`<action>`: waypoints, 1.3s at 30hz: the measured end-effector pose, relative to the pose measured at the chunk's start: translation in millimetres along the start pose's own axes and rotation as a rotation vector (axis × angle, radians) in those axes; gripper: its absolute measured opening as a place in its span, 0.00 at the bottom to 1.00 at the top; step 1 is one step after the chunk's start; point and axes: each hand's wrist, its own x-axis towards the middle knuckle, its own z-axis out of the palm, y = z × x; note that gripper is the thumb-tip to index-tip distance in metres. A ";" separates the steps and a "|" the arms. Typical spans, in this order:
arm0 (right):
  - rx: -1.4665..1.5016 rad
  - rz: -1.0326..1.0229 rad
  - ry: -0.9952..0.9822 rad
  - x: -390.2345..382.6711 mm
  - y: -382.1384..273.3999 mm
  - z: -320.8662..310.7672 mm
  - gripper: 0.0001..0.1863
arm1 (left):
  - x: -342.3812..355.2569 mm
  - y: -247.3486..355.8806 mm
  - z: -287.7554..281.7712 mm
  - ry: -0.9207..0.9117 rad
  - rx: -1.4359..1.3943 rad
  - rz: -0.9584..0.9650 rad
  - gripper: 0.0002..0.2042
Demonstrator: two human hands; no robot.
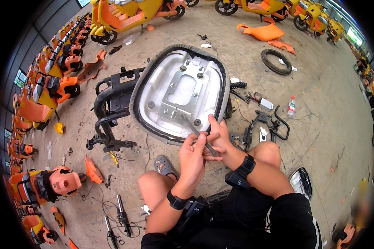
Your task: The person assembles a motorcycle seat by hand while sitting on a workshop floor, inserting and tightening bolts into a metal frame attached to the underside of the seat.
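Note:
An upturned seat (146,93), white inside with a grey padded rim, rests on a black metal frame (106,112). A silver bracket (170,101) with bolts and nuts is mounted in it. A grey metal rod-like wrench (195,128) slants from the bracket's lower right toward me, its upper end at or just over the bracket. My left hand (192,157) grips the wrench's lower part, fingers curled around it. My right hand (220,139) is closed around the wrench beside the left, thumb or index finger reaching up onto the seat's rim.
Rows of yellow-orange scooters (39,108) stand left and behind. Orange panels (259,31), a tyre (276,52), a bottle (291,108), a controller box (265,103), black bars (280,128) and shock absorbers (121,211) lie around on the concrete floor. My knees flank the frame's near side.

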 end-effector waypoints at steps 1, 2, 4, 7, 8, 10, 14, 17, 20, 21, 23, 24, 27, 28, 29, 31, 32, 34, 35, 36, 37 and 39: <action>-0.007 -0.033 0.011 0.8 1.4 -0.9 0.19 | 0.4 -1.0 2.3 0.022 -0.010 -0.005 0.14; -0.013 -0.065 0.022 2.5 4.4 -2.3 0.19 | 0.3 -1.3 4.8 0.044 -0.019 -0.010 0.14; -0.002 -0.066 0.051 5.3 7.5 -1.7 0.19 | 0.0 0.7 6.6 0.081 -0.018 -0.029 0.14; 0.018 0.006 0.089 10.4 10.2 -3.0 0.19 | -0.4 5.5 6.4 0.105 0.013 -0.074 0.13; 0.008 0.019 0.085 13.4 12.6 -4.7 0.19 | -1.2 9.8 5.6 0.105 0.028 -0.086 0.13; -0.002 0.059 0.072 8.1 7.8 -3.6 0.20 | -1.8 13.8 0.9 0.098 0.049 -0.128 0.12; -0.017 0.073 0.092 7.2 6.5 -3.1 0.20 | -4.7 18.4 -5.9 0.052 0.066 -0.178 0.13; -0.002 0.112 0.084 -2.5 -4.7 4.4 0.19 | -14.9 23.9 -14.2 -0.015 0.104 -0.167 0.15; 0.034 0.027 0.063 6.2 5.6 -2.6 0.19 | -22.7 32.8 -19.3 -0.032 0.075 -0.218 0.15; 0.045 0.020 0.051 6.5 6.9 -2.3 0.19 | -25.5 35.7 -23.0 -0.020 0.051 -0.246 0.14; 0.066 0.017 0.032 7.4 9.5 -1.8 0.19 | -29.4 38.9 -36.7 0.004 0.031 -0.242 0.13; 0.073 0.016 0.026 8.2 10.0 -2.1 0.19 | -31.2 41.1 -43.1 0.013 0.019 -0.239 0.12; 0.100 0.032 0.015 5.8 6.2 -0.3 0.20 | -37.5 51.6 -58.2 0.047 0.047 -0.155 0.11; 0.110 0.040 0.013 4.4 4.4 0.4 0.20 | -39.7 58.3 -56.5 0.138 0.058 -0.134 0.10; 0.101 0.033 0.009 4.3 3.8 0.0 0.20 | -38.5 59.7 -58.5 0.193 0.081 -0.068 0.10; 0.077 0.021 0.002 3.3 4.2 -1.1 0.21 | -37.4 61.4 -62.0 0.303 0.125 0.064 0.10; 0.080 0.015 -0.002 3.6 5.2 -1.2 0.21 | -35.1 62.1 -62.3 0.329 0.162 0.150 0.08; 0.077 0.008 -0.011 4.7 6.3 -4.5 0.21 | -31.1 61.2 -60.1 0.376 0.252 0.264 0.07; 0.093 0.012 -0.021 7.3 7.4 -2.2 0.21 | -28.2 61.3 -58.6 0.398 0.296 0.319 0.07; 0.098 0.020 -0.023 9.0 7.9 -0.9 0.21 | -27.3 62.2 -58.1 0.408 0.323 0.361 0.06; 0.096 0.028 -0.005 8.1 10.5 -5.1 0.21 | -24.9 63.1 -57.6 0.419 0.338 0.392 0.06; 0.079 -0.022 0.001 6.0 9.6 -2.9 0.21 | -18.4 71.8 -63.0 0.447 0.358 0.425 0.08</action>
